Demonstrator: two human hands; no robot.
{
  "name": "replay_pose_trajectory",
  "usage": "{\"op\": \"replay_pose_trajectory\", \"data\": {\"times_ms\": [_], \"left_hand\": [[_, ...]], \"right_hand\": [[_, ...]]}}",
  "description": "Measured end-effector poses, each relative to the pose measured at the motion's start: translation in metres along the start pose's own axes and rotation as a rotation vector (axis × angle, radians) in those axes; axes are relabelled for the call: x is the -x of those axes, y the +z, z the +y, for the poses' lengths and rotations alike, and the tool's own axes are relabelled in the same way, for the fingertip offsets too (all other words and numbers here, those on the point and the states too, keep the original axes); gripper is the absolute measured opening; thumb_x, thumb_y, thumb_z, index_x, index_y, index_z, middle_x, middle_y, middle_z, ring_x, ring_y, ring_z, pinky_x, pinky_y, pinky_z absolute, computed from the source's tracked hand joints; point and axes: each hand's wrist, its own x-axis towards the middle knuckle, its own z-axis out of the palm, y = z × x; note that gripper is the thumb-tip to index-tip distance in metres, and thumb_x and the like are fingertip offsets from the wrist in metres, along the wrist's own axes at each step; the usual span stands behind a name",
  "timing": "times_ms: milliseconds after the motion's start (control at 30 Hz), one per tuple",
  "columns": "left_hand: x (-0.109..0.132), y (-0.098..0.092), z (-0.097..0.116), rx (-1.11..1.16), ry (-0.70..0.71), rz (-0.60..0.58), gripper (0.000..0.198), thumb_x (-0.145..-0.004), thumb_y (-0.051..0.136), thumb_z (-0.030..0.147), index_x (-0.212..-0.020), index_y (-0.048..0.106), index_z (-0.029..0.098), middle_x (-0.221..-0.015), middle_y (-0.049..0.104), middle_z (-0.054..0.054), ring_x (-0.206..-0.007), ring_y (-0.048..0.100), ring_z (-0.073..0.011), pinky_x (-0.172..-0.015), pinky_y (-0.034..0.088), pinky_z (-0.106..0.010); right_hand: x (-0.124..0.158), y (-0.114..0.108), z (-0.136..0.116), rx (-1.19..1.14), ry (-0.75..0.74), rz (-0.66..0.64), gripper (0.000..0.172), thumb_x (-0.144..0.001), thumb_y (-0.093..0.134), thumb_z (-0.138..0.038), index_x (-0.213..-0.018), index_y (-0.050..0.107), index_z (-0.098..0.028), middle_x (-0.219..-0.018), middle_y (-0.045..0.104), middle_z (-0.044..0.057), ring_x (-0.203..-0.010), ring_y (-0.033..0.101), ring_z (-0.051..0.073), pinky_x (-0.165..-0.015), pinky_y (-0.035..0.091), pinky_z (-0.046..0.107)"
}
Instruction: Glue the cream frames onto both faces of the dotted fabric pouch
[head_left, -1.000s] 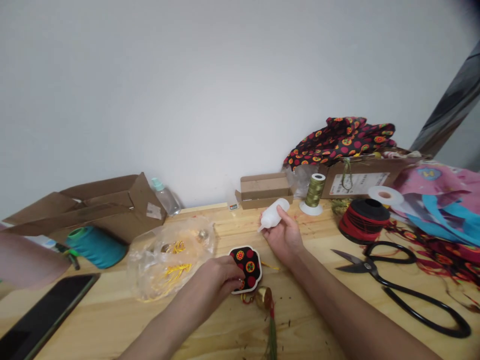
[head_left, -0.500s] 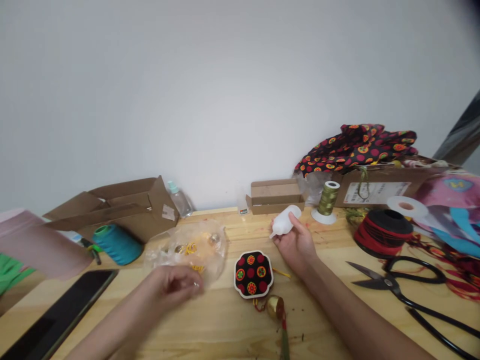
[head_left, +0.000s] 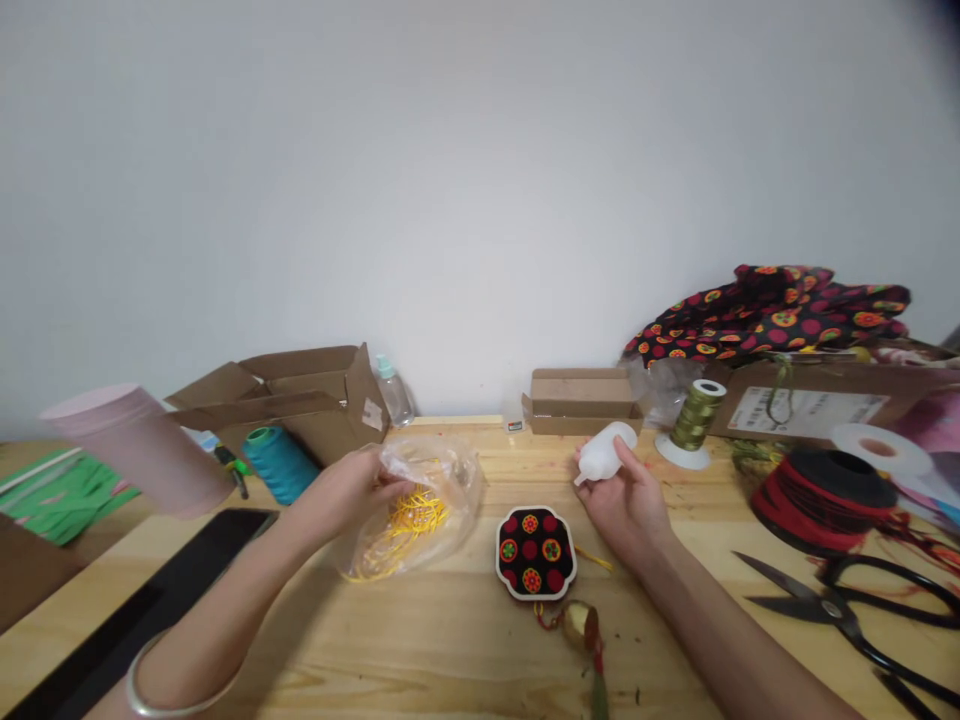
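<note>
My left hand pinches the edge of a clear plastic bag, which is lifted slightly off the table. Yellow cords lie bunched inside it. A small white squeeze bottle rests in my right hand, its narrow tip pointing down to the left, fingers curled round it. Between the hands lies a flower-patterned black pendant with a white rim. From its lower end hang a gold bell and a tassel; a yellow cord sticks out at its right side.
Black scissors, a red-and-black spool and a green thread spool stand at right. Left are a phone, a blue thread cone, a pink cup and a cardboard box. Patterned fabric lies at back right.
My left hand has moved up to the plastic bag and taken hold of it, raising its edge. The right hand still holds the bottle. The view has shifted left.
</note>
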Motion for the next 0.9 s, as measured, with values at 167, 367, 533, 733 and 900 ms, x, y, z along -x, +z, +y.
{"op": "replay_pose_trajectory", "data": {"times_ms": [167,367,533,733,900], "left_hand": [[-0.004,0.005,-0.003,-0.1,-0.063,0.022,0.024,-0.074,0.048,0.034,-0.063,0.061,0.017,-0.066,0.065,-0.004,-0.063,0.057,-0.0176,-0.058,0.037,-0.023],[0.0,0.007,-0.01,-0.155,-0.084,-0.03,0.028,-0.074,0.042,0.022,-0.05,0.057,0.017,-0.056,0.061,-0.003,-0.054,0.054,-0.0143,-0.054,0.033,-0.023],[0.007,0.002,-0.011,-0.15,-0.049,-0.034,0.028,-0.08,0.037,0.029,-0.068,0.06,0.017,-0.058,0.06,-0.002,-0.052,0.052,-0.0144,-0.05,0.031,-0.023],[0.01,0.007,-0.011,-0.095,0.046,-0.061,0.024,-0.079,0.043,0.033,-0.072,0.061,0.018,-0.074,0.066,-0.003,-0.066,0.057,-0.0165,-0.06,0.038,-0.024],[0.008,0.008,-0.011,-0.071,0.046,-0.092,0.029,-0.079,0.041,0.035,-0.066,0.061,0.018,-0.066,0.065,-0.002,-0.061,0.057,-0.0165,-0.055,0.037,-0.023]], "right_hand": [[0.001,0.0,0.0,-0.003,-0.004,0.003,0.008,-0.077,0.052,-0.022,-0.084,0.054,-0.017,-0.07,0.065,0.002,-0.064,0.062,0.014,-0.05,0.05,0.022],[0.001,0.001,0.0,-0.003,-0.002,-0.001,0.009,-0.079,0.05,-0.022,-0.086,0.054,-0.017,-0.071,0.064,0.003,-0.063,0.062,0.014,-0.048,0.05,0.022],[0.001,0.001,0.0,-0.006,-0.008,0.012,0.009,-0.077,0.052,-0.021,-0.085,0.054,-0.017,-0.07,0.065,0.003,-0.063,0.062,0.015,-0.05,0.051,0.023],[0.001,0.001,0.0,-0.009,-0.012,0.004,0.008,-0.077,0.052,-0.021,-0.085,0.054,-0.017,-0.07,0.065,0.002,-0.063,0.062,0.014,-0.051,0.051,0.023],[0.002,0.001,0.0,-0.008,-0.005,0.0,0.011,-0.075,0.055,-0.022,-0.085,0.054,-0.017,-0.071,0.065,0.003,-0.064,0.062,0.015,-0.05,0.05,0.023]]}}
